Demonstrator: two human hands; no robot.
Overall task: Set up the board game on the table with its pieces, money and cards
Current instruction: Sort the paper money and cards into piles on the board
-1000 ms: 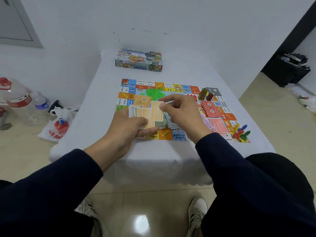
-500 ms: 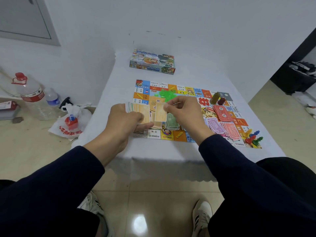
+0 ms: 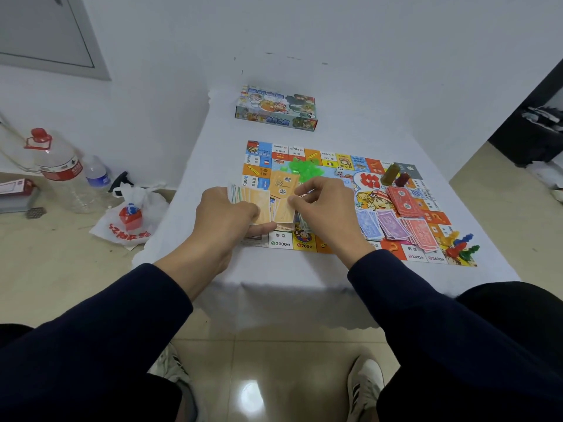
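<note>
On the white table (image 3: pixel 335 275) lies our game board (image 3: pixel 332 166), bright with many little colored squares. Its near left part is under our hands. Our left hand (image 3: pixel 224 219) grips a thick stack of orange play money (image 3: pixel 253 205), thumb under it, fingers curled around it. Our right hand (image 3: pixel 327 208) pinches one orange bill (image 3: pixel 285 210) just beside that stack. Blue, purple and pink bills (image 3: pixel 393 225) are spread over the board's right side. Beyond the board's far edge sits the game box (image 3: pixel 275 108).
</note>
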